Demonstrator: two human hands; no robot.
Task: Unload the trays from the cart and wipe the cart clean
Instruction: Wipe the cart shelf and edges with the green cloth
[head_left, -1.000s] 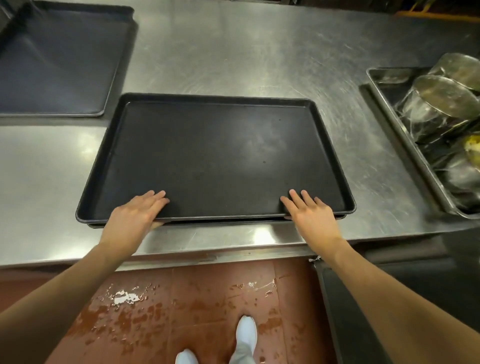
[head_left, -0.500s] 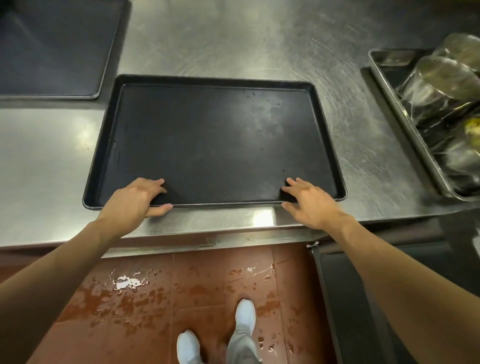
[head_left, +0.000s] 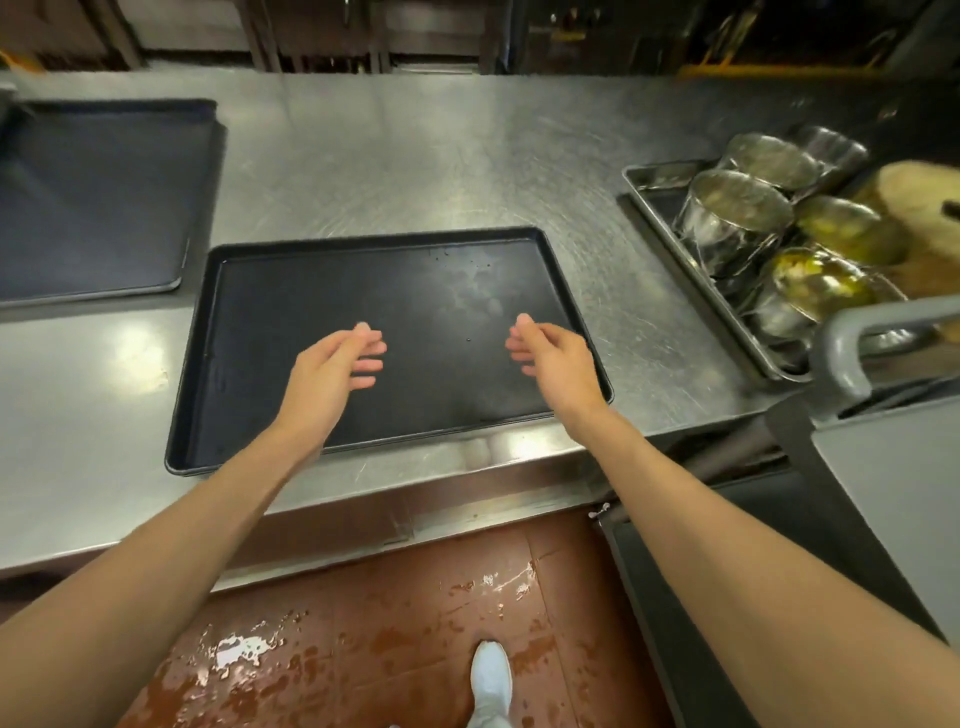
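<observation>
On the steel counter (head_left: 415, 156), a black tray (head_left: 322, 296) is lying flat with its long near rim running parallel to the counter's front edge, probably set that way so it is sitting fully supported and leaving room for others. Both hands are hovering above the tray's near half, holding nothing: the left hand (head_left: 332, 364) has its fingers loosely curled toward the palm, and the right hand (head_left: 553, 356) is mirroring it, the two well apart. Neither one is touching the tray, which suggests the tray is counting as delivered.

At ten o'clock from that tray, a second dark tray (head_left: 98, 197) is resting flat on the same counter, apart from the first, so the unloaded trays are being spread side by side, not stacked. At two o'clock, a metal tray (head_left: 654, 179) is holding several steel bowls (head_left: 732, 218), some tipped against each other.

At four o'clock, the grey cart (head_left: 883, 467) is standing just beside the counter, its handle (head_left: 841, 343) rising near the bowls; a dark tray (head_left: 769, 545) is showing on its lower level, so in my judgement unloading is not finished and wiping is yet to come. Down at six o'clock, the red floor (head_left: 363, 649) is glistening wet, calling for careful footing
</observation>
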